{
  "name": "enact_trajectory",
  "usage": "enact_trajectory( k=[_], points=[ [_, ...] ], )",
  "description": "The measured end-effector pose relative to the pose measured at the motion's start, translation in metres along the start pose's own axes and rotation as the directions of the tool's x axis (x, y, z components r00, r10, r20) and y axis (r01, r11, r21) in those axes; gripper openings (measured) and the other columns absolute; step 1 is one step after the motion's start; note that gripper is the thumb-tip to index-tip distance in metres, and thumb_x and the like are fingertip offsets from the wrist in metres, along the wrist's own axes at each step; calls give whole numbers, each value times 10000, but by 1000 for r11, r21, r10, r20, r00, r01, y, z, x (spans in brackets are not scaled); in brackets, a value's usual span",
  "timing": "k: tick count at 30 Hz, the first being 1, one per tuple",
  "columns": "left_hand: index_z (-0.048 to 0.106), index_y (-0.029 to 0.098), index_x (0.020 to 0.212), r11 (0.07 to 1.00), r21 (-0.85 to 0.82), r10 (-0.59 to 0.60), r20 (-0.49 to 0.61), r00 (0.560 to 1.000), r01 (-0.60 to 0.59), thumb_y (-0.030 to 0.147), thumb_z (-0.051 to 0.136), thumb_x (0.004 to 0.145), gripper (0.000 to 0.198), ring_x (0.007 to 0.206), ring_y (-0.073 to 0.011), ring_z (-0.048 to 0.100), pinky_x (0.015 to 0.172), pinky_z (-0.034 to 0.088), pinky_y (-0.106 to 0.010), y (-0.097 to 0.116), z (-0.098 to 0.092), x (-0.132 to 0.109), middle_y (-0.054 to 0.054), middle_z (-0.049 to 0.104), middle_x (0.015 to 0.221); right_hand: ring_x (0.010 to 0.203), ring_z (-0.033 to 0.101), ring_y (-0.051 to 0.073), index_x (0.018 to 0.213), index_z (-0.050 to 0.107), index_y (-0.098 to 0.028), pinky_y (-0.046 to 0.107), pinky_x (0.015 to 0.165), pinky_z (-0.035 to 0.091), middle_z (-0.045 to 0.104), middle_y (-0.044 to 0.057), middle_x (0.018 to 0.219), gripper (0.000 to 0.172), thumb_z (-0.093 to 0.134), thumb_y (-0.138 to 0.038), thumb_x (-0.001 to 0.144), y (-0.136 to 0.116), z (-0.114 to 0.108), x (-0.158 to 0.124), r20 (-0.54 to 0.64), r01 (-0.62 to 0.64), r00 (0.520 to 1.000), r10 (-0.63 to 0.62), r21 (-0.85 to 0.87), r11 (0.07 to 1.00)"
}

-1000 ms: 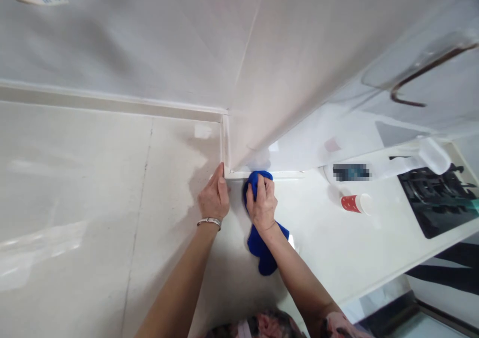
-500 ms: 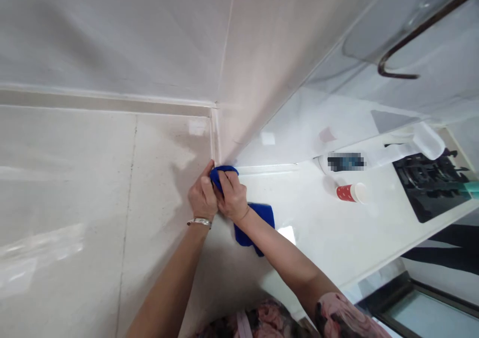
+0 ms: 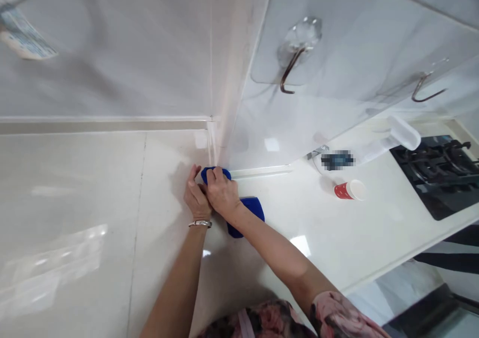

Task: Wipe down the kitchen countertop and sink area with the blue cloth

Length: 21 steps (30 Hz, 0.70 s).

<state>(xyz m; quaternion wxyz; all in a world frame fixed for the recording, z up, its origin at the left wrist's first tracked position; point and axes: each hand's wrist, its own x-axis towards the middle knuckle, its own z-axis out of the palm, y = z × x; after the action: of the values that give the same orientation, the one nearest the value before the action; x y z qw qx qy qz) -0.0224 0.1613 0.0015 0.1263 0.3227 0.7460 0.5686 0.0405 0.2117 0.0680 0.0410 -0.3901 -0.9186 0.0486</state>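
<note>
A blue cloth (image 3: 247, 209) lies bunched in the corner where the white countertop (image 3: 337, 238) meets two tiled walls. My right hand (image 3: 221, 194) is closed on the cloth and presses it into the corner. My left hand (image 3: 195, 197), with a metal bracelet at the wrist, rests beside it with its fingers flat against the left wall tile (image 3: 93, 203), touching the right hand and the cloth's edge.
A red and white paper cup (image 3: 350, 190) lies on its side on the counter. Behind it are a white container (image 3: 392, 138) and a black gas hob (image 3: 441, 173). Two metal hooks (image 3: 290, 71) hang on the glossy back wall.
The cloth and my right hand moved left into the corner and met my left hand. The view swung up and right, showing more of the back wall and its hooks.
</note>
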Motion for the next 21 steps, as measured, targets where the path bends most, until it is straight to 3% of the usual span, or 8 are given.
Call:
enact_trajectory(
  k=[3,7,9,16,18,21],
  points=[
    [583,131,1383,999,49,8,-17,1000,-7,541,171,1031,680,1051,-185,688,982,526,-354,3,2,0,-154,704,1285,829,643,150,1152,619,-201,232,568,427,653,84,1044,278,442,-397,1064,18,7,-10,-98,48,994,-47,13,999],
    [568,134,1398,999,40,-23,41,999,21,532,149,1036,682,618,-110,628,777,554,-326,4,3,0,-145,728,1220,764,634,125,1164,665,-182,232,562,389,687,79,980,296,498,-394,1043,56,25,-26,-270,54,962,-49,10,998],
    [572,150,1404,999,30,-30,65,997,28,520,153,1040,667,518,-84,555,717,537,-314,4,3,-1,-126,744,1157,748,634,126,1181,675,-165,233,561,394,698,89,967,320,506,-393,1034,84,33,-36,-360,18,933,-16,2,1000],
    [616,180,1374,993,118,-33,71,997,24,544,179,1033,662,554,-90,560,733,519,-307,7,5,4,-93,753,1072,827,653,187,1186,693,-136,260,657,497,686,122,964,404,449,-417,1030,198,30,-74,-498,-301,817,291,62,952],
    [617,181,1372,992,124,-26,69,997,17,530,203,1032,639,545,-88,557,746,521,-313,6,6,5,-91,755,1075,837,647,204,1195,693,-126,292,710,527,669,116,935,415,449,-412,1020,215,26,-82,-494,-384,777,389,118,916],
    [606,197,1383,994,104,-21,56,998,15,505,255,1028,586,534,-74,563,762,530,-318,4,7,6,-101,741,1181,922,639,220,1230,686,-142,344,805,556,649,128,1022,416,467,-411,1001,219,29,-91,-500,-400,733,461,230,887]
  ],
)
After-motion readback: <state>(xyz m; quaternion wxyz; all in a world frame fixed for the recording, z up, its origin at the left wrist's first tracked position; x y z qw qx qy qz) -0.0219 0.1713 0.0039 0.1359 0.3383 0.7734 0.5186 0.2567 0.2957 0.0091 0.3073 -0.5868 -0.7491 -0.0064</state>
